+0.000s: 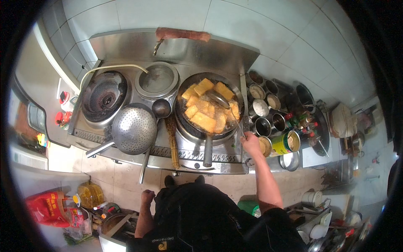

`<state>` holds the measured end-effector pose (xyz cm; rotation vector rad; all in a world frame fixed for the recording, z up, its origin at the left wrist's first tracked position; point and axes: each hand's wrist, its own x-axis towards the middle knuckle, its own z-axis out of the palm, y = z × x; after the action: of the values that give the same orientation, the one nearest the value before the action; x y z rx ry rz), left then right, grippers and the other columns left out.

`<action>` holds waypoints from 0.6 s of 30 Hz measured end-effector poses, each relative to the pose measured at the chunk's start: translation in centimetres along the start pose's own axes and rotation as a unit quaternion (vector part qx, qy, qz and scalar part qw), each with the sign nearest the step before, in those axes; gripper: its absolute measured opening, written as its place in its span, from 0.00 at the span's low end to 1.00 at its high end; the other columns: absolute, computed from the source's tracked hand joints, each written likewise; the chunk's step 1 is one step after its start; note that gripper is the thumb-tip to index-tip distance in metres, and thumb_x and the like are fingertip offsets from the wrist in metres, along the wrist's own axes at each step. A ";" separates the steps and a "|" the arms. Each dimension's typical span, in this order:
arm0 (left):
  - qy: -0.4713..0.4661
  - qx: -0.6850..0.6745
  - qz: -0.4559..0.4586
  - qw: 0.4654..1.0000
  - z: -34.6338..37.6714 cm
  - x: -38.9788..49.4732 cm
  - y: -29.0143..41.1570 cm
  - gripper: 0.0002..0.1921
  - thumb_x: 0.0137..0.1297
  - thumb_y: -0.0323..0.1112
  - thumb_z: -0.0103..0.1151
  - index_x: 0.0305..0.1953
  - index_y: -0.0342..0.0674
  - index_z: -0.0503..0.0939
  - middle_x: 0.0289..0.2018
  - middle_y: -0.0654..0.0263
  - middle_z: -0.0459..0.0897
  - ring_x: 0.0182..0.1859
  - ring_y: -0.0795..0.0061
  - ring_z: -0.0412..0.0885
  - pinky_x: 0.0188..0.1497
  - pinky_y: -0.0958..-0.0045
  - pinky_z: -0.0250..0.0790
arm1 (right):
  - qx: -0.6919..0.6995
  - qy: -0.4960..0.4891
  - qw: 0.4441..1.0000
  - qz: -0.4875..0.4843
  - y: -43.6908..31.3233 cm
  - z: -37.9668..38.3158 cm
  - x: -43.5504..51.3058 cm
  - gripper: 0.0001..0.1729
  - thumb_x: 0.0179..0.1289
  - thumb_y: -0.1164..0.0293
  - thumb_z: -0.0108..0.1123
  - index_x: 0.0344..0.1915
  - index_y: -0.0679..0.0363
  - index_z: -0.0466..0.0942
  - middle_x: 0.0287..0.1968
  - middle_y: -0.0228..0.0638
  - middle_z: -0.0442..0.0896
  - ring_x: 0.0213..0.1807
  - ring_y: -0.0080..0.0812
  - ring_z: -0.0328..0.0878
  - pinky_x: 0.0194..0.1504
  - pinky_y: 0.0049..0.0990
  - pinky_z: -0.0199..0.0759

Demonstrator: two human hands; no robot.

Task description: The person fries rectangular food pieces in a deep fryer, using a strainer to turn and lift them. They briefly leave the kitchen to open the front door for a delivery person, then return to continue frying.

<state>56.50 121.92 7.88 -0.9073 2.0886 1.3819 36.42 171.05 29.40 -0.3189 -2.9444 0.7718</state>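
Rectangular golden slabs (203, 122) fry in bubbling oil in a dark wok (186, 82), whose handle points toward me. My right hand (251, 143) grips the thin handle of a metal ladle (218, 98), its bowl over the slabs. My left hand (148, 196) hangs low by my side with curled fingers, and nothing shows in it. Left of the wok lie a perforated metal strainer (134, 129), a second ladle with a dark bowl (161, 108) and a bamboo wok brush (171, 141). Behind them stands a round metal pot (157, 80) with a pale hose over its rim.
An unused wok burner (106, 97) is at the left of the steel range. Metal seasoning cups (260, 108), a yellow-green tin (280, 144) and bottles (303, 126) crowd the right. An oil jug (90, 195) and a red bag (47, 209) lie at lower left.
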 end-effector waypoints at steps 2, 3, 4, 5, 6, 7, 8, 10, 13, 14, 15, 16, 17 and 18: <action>-0.004 -0.002 -0.002 1.000 0.2 1.1 -1.4 0.10 0.46 0.34 0.53 0.24 0.30 0.76 0.18 0.59 0.78 0.20 0.72 0.75 0.24 0.71 0.67 | 0.046 0.013 0.998 0.032 1.8 1.3 -0.3 0.14 0.59 0.63 0.52 0.31 0.65 0.72 0.22 0.42 0.77 0.20 0.33 0.74 0.23 0.31 0.67; -0.004 -0.004 -0.005 1.000 0.2 1.5 -1.9 0.10 0.46 0.34 0.53 0.24 0.30 0.76 0.18 0.59 0.78 0.20 0.72 0.75 0.24 0.71 0.67 | 0.161 -0.032 0.982 0.092 0.8 1.1 -0.6 0.14 0.60 0.63 0.50 0.33 0.65 0.71 0.20 0.39 0.75 0.18 0.29 0.70 0.20 0.29 0.64; -0.003 -0.015 -0.002 1.000 0.3 1.5 -2.2 0.10 0.46 0.34 0.53 0.24 0.30 0.76 0.18 0.59 0.78 0.20 0.72 0.75 0.24 0.71 0.67 | 0.272 -0.076 0.947 0.153 -1.1 0.3 -1.4 0.14 0.62 0.63 0.49 0.34 0.65 0.71 0.19 0.36 0.73 0.15 0.25 0.66 0.17 0.27 0.60; -0.002 -0.026 0.002 1.000 0.4 1.6 -2.4 0.11 0.46 0.34 0.53 0.24 0.30 0.76 0.18 0.59 0.78 0.20 0.72 0.75 0.24 0.71 0.68 | 0.377 -0.118 0.894 0.211 -2.5 0.2 -1.9 0.15 0.63 0.63 0.47 0.35 0.65 0.70 0.17 0.33 0.71 0.13 0.22 0.62 0.14 0.24 0.57; -0.003 -0.035 0.007 0.999 0.4 1.5 -2.0 0.11 0.45 0.34 0.53 0.24 0.30 0.76 0.18 0.59 0.78 0.21 0.71 0.76 0.25 0.71 0.68 | 0.412 -0.131 0.871 0.233 -3.2 0.7 -2.2 0.16 0.66 0.62 0.44 0.41 0.64 0.68 0.16 0.30 0.68 0.10 0.19 0.54 0.10 0.21 0.49; -0.001 -0.032 0.004 0.999 0.4 1.3 -1.6 0.11 0.45 0.35 0.53 0.24 0.30 0.76 0.18 0.59 0.79 0.21 0.71 0.76 0.25 0.71 0.68 | 0.451 -0.137 0.846 0.249 -3.9 0.9 -2.5 0.17 0.66 0.61 0.43 0.42 0.65 0.67 0.16 0.30 0.68 0.09 0.19 0.54 0.10 0.22 0.49; 0.001 -0.028 0.001 1.000 0.5 1.1 -1.1 0.11 0.45 0.35 0.53 0.24 0.31 0.76 0.18 0.59 0.79 0.21 0.71 0.76 0.25 0.71 0.68 | 0.490 -0.144 0.818 0.264 -4.6 0.9 -2.8 0.18 0.66 0.60 0.42 0.42 0.66 0.67 0.16 0.31 0.69 0.09 0.19 0.54 0.10 0.22 0.49; 0.004 -0.018 0.004 1.000 0.4 0.8 -0.9 0.11 0.45 0.35 0.53 0.23 0.31 0.76 0.18 0.59 0.78 0.22 0.71 0.76 0.26 0.71 0.68 | 0.542 -0.165 0.777 0.275 -5.7 1.1 -3.2 0.20 0.67 0.59 0.40 0.43 0.67 0.66 0.16 0.30 0.69 0.09 0.20 0.54 0.10 0.22 0.50; 0.003 0.011 0.017 1.000 0.4 0.9 -1.3 0.11 0.45 0.35 0.53 0.23 0.31 0.76 0.18 0.59 0.78 0.22 0.71 0.76 0.26 0.70 0.68 | 0.539 -0.166 0.782 0.265 -6.2 1.7 -3.3 0.19 0.67 0.59 0.40 0.43 0.67 0.66 0.16 0.30 0.69 0.09 0.20 0.54 0.10 0.23 0.51; 0.003 0.026 0.016 1.000 0.4 1.0 -1.4 0.11 0.45 0.35 0.53 0.23 0.31 0.76 0.18 0.59 0.78 0.22 0.71 0.76 0.26 0.70 0.67 | 0.510 -0.164 0.805 0.253 -6.3 1.8 -3.0 0.18 0.66 0.60 0.42 0.41 0.66 0.67 0.17 0.32 0.70 0.09 0.21 0.56 0.11 0.25 0.54; 0.003 0.040 0.016 0.999 0.4 0.9 -1.6 0.11 0.45 0.35 0.53 0.23 0.31 0.76 0.18 0.59 0.78 0.22 0.71 0.76 0.26 0.70 0.67 | 0.480 -0.161 0.828 0.240 -6.6 1.8 -2.3 0.17 0.65 0.60 0.44 0.39 0.66 0.68 0.17 0.34 0.71 0.10 0.23 0.59 0.12 0.26 0.56; 0.004 0.028 0.008 1.000 0.5 1.1 -1.9 0.11 0.45 0.35 0.53 0.22 0.31 0.76 0.18 0.59 0.78 0.22 0.71 0.76 0.26 0.70 0.67 | 0.450 -0.156 0.849 0.226 -6.8 1.8 -1.5 0.17 0.64 0.61 0.46 0.37 0.65 0.68 0.18 0.36 0.72 0.11 0.25 0.62 0.13 0.28 0.58; 0.006 0.016 0.000 1.000 0.6 1.2 -2.3 0.11 0.45 0.35 0.53 0.22 0.31 0.76 0.17 0.59 0.78 0.22 0.71 0.76 0.26 0.70 0.67 | 0.368 -0.122 0.903 0.182 -6.3 2.4 -0.4 0.17 0.63 0.60 0.48 0.36 0.66 0.69 0.19 0.39 0.73 0.15 0.29 0.66 0.17 0.30 0.62; 0.006 0.005 -0.007 1.000 0.7 1.2 -2.5 0.11 0.45 0.35 0.53 0.22 0.31 0.76 0.17 0.59 0.78 0.22 0.71 0.76 0.26 0.70 0.67 | 0.281 -0.085 0.946 0.137 -5.3 3.6 1.2 0.18 0.61 0.60 0.50 0.36 0.66 0.70 0.20 0.41 0.75 0.18 0.33 0.70 0.21 0.33 0.65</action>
<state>57.53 121.59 5.24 -0.9279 2.0918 1.3610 33.86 165.13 28.89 -0.6388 -2.6844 1.6969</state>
